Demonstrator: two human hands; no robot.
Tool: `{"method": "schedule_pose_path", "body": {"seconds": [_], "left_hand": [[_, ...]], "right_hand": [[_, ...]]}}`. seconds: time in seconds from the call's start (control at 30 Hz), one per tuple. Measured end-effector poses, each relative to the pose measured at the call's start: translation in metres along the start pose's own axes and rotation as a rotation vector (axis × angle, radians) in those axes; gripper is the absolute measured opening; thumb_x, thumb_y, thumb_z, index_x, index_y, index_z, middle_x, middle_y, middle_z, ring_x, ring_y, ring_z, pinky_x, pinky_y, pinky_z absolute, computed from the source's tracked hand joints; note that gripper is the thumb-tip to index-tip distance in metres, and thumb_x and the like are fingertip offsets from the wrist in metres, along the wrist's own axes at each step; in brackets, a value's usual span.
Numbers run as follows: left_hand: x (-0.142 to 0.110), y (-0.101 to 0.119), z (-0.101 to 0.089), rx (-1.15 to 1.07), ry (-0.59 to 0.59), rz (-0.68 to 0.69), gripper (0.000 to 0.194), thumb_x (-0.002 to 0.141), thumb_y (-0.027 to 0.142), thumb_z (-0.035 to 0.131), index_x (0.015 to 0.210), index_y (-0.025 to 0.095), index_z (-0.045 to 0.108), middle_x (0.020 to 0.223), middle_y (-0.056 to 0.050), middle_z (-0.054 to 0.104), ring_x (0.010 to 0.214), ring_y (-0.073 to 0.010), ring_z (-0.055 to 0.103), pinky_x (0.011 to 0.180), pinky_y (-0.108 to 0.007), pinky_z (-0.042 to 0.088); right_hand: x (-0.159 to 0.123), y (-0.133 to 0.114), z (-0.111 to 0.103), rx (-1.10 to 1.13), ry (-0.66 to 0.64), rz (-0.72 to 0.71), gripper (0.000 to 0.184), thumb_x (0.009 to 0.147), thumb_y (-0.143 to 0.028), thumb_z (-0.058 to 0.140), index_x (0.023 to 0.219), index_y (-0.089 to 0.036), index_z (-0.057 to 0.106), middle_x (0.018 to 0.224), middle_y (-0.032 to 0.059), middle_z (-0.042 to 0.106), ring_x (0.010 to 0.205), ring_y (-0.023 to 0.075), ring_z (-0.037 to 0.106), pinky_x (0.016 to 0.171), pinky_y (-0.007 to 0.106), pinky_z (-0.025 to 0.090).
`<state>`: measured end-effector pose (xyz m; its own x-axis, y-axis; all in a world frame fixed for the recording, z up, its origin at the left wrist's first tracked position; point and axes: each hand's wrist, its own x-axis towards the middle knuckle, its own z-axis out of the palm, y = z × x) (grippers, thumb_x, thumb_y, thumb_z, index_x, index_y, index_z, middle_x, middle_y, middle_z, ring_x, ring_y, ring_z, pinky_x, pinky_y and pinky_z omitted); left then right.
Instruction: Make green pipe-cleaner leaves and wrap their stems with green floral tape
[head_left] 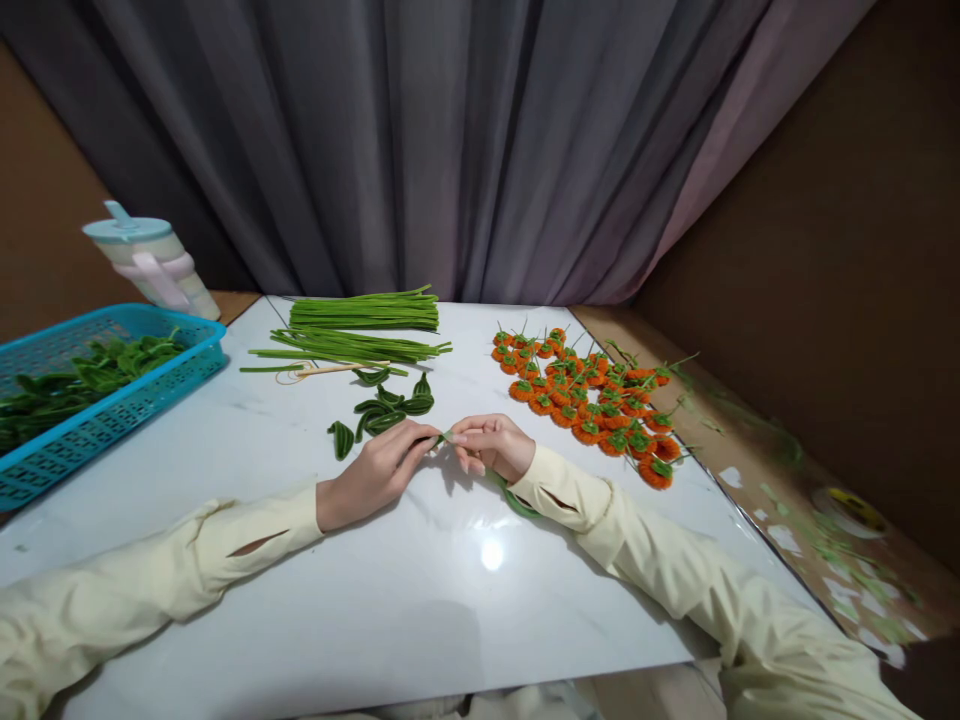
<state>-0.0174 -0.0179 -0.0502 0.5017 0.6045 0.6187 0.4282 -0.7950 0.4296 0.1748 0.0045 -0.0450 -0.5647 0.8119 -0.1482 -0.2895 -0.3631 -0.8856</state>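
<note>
My left hand and my right hand meet over the middle of the table, fingertips almost touching. Both pinch a small thin green strip, mostly hidden by the fingers. Under my right wrist a curved green band shows in part. Just beyond my left hand lie several dark green fuzzy leaves of pipe cleaner. Behind them are bundles of bright green pipe-cleaner stems. To the right of my right hand, many orange fuzzy flowers with green tops and thin stems lie in rows.
A blue plastic basket holding green leaves stands at the left, with a lidded tumbler behind it. A thin tan stick lies by the stems. Paper scraps and a round tape roll lie beyond the right edge. Grey curtains hang behind.
</note>
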Motion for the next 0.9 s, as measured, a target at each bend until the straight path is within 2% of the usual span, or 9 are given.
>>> {"method": "schedule_pose_path", "body": {"seconds": [0.13,0.43,0.6,0.73,0.9], "left_hand": [[0.0003,0.0006,-0.0013,0.008,-0.011,0.018,0.017,0.094,0.015,0.039,0.102,0.014,0.055,0.088,-0.007,0.063,0.082,-0.0150,0.059,0.076,-0.026,0.048],[0.0002,-0.0005,-0.0016,0.038,-0.078,0.032,0.021,0.095,0.017,0.036,0.106,0.015,0.053,0.090,-0.008,0.063,0.083,-0.0173,0.058,0.077,-0.029,0.047],[-0.0012,-0.0011,-0.0012,0.031,-0.075,0.029,0.020,0.094,0.015,0.038,0.105,0.014,0.054,0.090,-0.008,0.062,0.084,-0.0168,0.057,0.078,-0.028,0.045],[0.0002,0.0014,-0.0012,-0.013,-0.065,-0.050,0.019,0.094,0.018,0.038,0.102,0.015,0.055,0.089,-0.007,0.063,0.082,-0.0161,0.058,0.077,-0.026,0.045],[0.0049,0.0066,-0.0016,-0.132,-0.066,-0.266,0.018,0.091,0.025,0.043,0.094,0.016,0.058,0.083,-0.004,0.065,0.072,-0.0145,0.059,0.068,-0.023,0.045]], "right_hand": [[-0.0016,-0.0028,0.0017,0.005,0.008,0.001,0.023,0.056,-0.025,0.077,0.065,-0.009,0.063,0.045,0.0024,0.062,0.030,0.0048,0.040,0.035,0.019,0.025],[-0.0019,-0.0036,0.0028,0.006,0.028,0.010,0.019,0.056,-0.023,0.075,0.062,-0.010,0.063,0.044,0.0017,0.061,0.031,0.0053,0.039,0.035,0.021,0.022],[-0.0021,-0.0030,0.0027,0.002,0.041,0.008,0.018,0.056,-0.022,0.074,0.063,-0.010,0.062,0.043,0.0013,0.060,0.030,0.0046,0.037,0.035,0.020,0.021],[-0.0020,-0.0008,0.0023,-0.028,0.053,-0.012,0.019,0.057,-0.023,0.074,0.065,-0.010,0.062,0.044,0.0010,0.060,0.030,0.0043,0.037,0.036,0.020,0.021],[-0.0035,0.0022,0.0029,-0.076,0.059,-0.049,0.022,0.059,-0.025,0.075,0.067,-0.011,0.061,0.044,0.0004,0.061,0.030,0.0038,0.036,0.034,0.019,0.020]]}}
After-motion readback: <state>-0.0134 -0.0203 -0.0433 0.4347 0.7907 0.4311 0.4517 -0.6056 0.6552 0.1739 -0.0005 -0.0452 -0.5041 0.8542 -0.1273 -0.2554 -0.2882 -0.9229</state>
